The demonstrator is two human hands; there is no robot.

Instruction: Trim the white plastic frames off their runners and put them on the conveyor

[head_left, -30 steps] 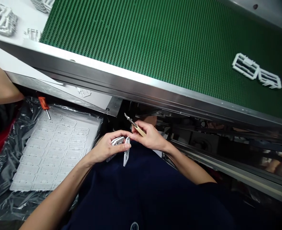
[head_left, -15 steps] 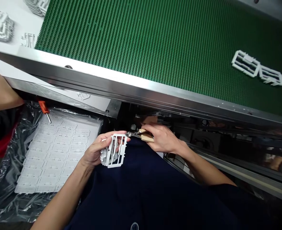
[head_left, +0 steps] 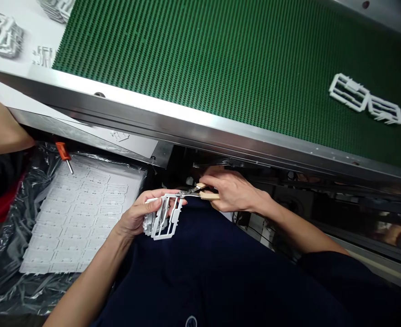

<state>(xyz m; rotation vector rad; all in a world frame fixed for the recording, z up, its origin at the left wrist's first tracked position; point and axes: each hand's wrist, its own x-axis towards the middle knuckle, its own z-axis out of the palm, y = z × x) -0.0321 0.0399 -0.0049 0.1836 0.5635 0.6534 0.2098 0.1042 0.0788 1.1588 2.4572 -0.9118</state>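
Your left hand (head_left: 141, 213) grips a white plastic moulded frame (head_left: 162, 218) over your shirt; your right hand (head_left: 234, 193) pinches a wood-handled craft knife (head_left: 205, 195), blade at the frame's top edge. Frame appears light, stiff, brittle: hold its outer rail. Green studded conveyor belt (head_left: 220, 77) lies beyond.

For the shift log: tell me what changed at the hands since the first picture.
The left hand has turned the white plastic moulded frame from edge-on to show its face, still holding it. The right hand has swung the wooden-handled craft knife down level, its blade now at the frame's top edge. The green conveyor belt and the orange-handled screwdriver stayed put.
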